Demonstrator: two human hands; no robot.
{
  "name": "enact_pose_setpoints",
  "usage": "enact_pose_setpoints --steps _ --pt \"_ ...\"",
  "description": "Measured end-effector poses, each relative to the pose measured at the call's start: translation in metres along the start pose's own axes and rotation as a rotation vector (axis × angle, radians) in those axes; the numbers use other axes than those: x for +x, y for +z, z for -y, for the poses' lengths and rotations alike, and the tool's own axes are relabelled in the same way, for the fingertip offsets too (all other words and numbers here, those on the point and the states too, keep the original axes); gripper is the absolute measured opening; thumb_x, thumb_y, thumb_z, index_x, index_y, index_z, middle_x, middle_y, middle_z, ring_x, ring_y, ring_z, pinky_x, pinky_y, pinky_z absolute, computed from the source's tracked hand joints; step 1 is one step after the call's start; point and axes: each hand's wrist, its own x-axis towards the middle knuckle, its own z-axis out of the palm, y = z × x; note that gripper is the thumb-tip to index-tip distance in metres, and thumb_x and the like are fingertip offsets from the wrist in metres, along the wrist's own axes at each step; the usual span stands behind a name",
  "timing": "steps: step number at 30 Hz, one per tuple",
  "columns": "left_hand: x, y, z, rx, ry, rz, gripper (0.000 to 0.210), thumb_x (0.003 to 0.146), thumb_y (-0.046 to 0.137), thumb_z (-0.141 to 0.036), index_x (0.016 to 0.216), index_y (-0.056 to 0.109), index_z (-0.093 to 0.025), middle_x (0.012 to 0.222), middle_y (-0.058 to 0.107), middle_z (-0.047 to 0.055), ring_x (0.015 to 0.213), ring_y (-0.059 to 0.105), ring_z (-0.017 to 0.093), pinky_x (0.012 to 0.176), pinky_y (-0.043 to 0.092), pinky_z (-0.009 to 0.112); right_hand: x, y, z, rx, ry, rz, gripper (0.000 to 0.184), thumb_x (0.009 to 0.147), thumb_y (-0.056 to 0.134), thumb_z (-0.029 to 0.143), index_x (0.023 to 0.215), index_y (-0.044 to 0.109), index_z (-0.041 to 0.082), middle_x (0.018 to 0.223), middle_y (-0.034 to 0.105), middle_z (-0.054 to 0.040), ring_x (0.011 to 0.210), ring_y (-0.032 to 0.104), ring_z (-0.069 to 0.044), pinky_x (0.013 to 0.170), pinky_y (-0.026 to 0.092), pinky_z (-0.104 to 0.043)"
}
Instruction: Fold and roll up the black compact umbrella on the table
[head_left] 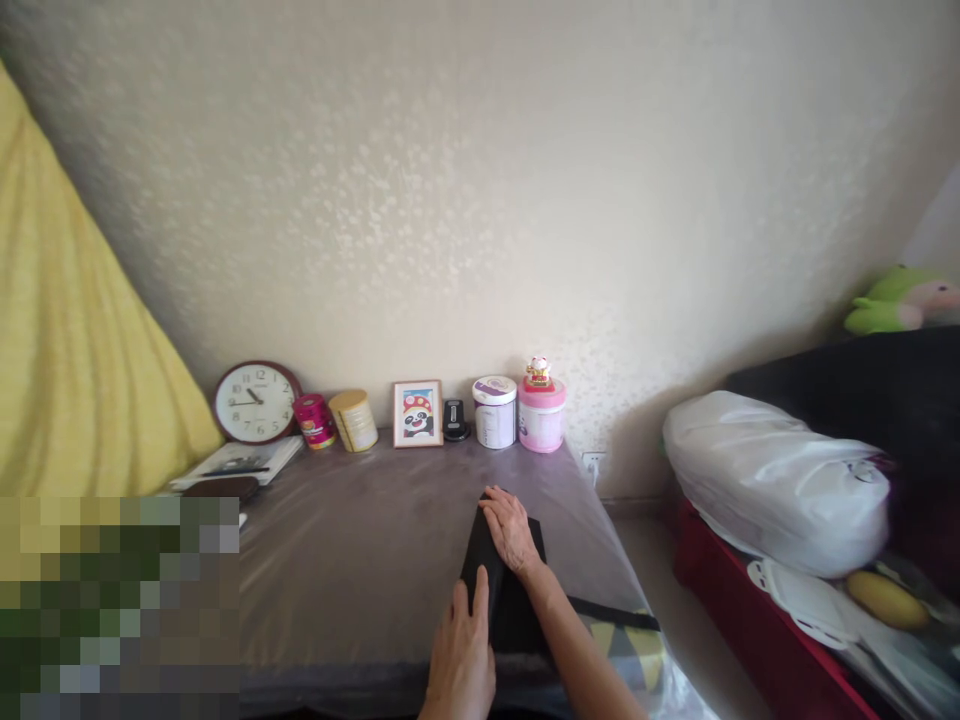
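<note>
A black folded item (522,615) with a raised ridge lies lengthwise near the front right of the table; its exact kind I cannot make out. My right hand (511,528) bends its fingers over the far end of the ridge, gripping it from above. Closer to me, my left hand (461,645) rests against the left side of the same item, fingers stretched forward and slightly apart. A dark strap (615,612) extends to the right from beside my right forearm. Both hands partly cover the item.
Along the wall stand a clock (257,402), a pink can (314,421), a yellow-lidded can (354,420), a panda picture (418,414), a white tub (494,412) and a pink tub (541,418) bearing a cat figurine (538,373). A white bag (776,480) sits at right.
</note>
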Motion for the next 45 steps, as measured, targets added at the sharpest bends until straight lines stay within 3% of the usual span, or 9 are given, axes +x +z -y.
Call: enact_pose_setpoints --steps 6,12,21,30,33,37,41,45 --pt "0.007 0.0 0.005 -0.066 0.02 -0.017 0.079 0.069 0.043 0.002 0.141 0.013 -0.018 0.141 0.03 0.015 0.122 0.042 0.022 0.097 0.035 0.027 0.002 0.008 -0.007 0.018 -0.012 -0.099 0.031 0.092 0.036 0.027 0.101 0.065 0.019 0.122 0.058 -0.0093 0.119 0.047 -0.022 0.099 0.035 -0.042" --pt "0.016 -0.015 0.011 -0.208 0.017 0.01 0.077 0.067 0.044 -0.003 0.138 0.019 -0.017 0.138 0.035 0.012 0.114 0.051 0.018 0.09 0.038 0.021 0.01 0.018 -0.008 0.05 0.012 -0.177 0.035 0.092 0.034 0.028 0.097 0.066 0.016 0.118 0.06 -0.0117 0.114 0.051 -0.022 0.097 0.039 -0.039" --pt "0.013 -0.015 0.03 -0.274 0.017 0.015 0.071 0.072 0.043 -0.012 0.139 0.018 -0.012 0.141 0.034 0.012 0.118 0.047 0.018 0.095 0.035 0.022 0.014 0.031 0.009 -0.011 0.047 -0.105 0.029 0.09 0.038 0.021 0.089 0.067 0.018 0.117 0.062 -0.0083 0.117 0.049 -0.023 0.099 0.034 -0.041" --pt "0.008 -0.011 0.028 -0.148 -0.001 0.033 0.068 0.078 0.04 -0.014 0.14 0.014 -0.016 0.138 0.038 0.013 0.105 0.057 0.019 0.085 0.041 0.023 0.017 0.027 0.005 -0.069 0.036 0.01 0.028 0.088 0.042 0.021 0.086 0.069 0.024 0.111 0.065 -0.0044 0.119 0.047 -0.02 0.1 0.031 -0.039" --pt "0.006 -0.011 0.025 -0.098 -0.022 0.02 0.069 0.078 0.04 -0.014 0.141 0.013 -0.018 0.137 0.038 0.013 0.098 0.06 0.02 0.08 0.044 0.026 0.022 0.021 -0.001 -0.098 0.056 0.027 0.026 0.087 0.043 0.023 0.091 0.068 0.025 0.114 0.064 -0.0039 0.116 0.049 -0.021 0.098 0.034 -0.04" --pt "0.005 -0.011 0.024 -0.079 -0.01 0.005 0.067 0.078 0.039 -0.014 0.141 0.012 -0.018 0.135 0.04 0.014 0.096 0.061 0.02 0.078 0.044 0.027 0.02 0.0 -0.017 -0.156 0.141 -0.092 0.026 0.085 0.044 0.023 0.102 0.063 0.018 0.113 0.063 -0.0114 0.107 0.056 -0.022 0.093 0.039 -0.037" --pt "0.003 -0.015 0.026 -0.071 0.0 0.003 0.066 0.081 0.038 -0.017 0.141 0.012 -0.019 0.132 0.043 0.014 0.094 0.061 0.021 0.076 0.043 0.028 -0.003 -0.032 -0.035 -0.214 0.315 -0.135 0.027 0.084 0.042 0.024 0.099 0.062 0.014 0.099 0.066 -0.0143 0.097 0.06 -0.024 0.089 0.04 -0.036" --pt "0.002 -0.018 0.026 -0.065 0.004 0.009 0.065 0.083 0.038 -0.021 0.141 0.009 -0.02 0.128 0.046 0.012 0.094 0.06 0.021 0.075 0.042 0.028 -0.031 -0.051 -0.041 -0.175 0.512 -0.06 0.029 0.083 0.042 0.03 0.094 0.064 0.014 0.093 0.068 -0.0138 0.091 0.063 -0.024 0.081 0.044 -0.033"
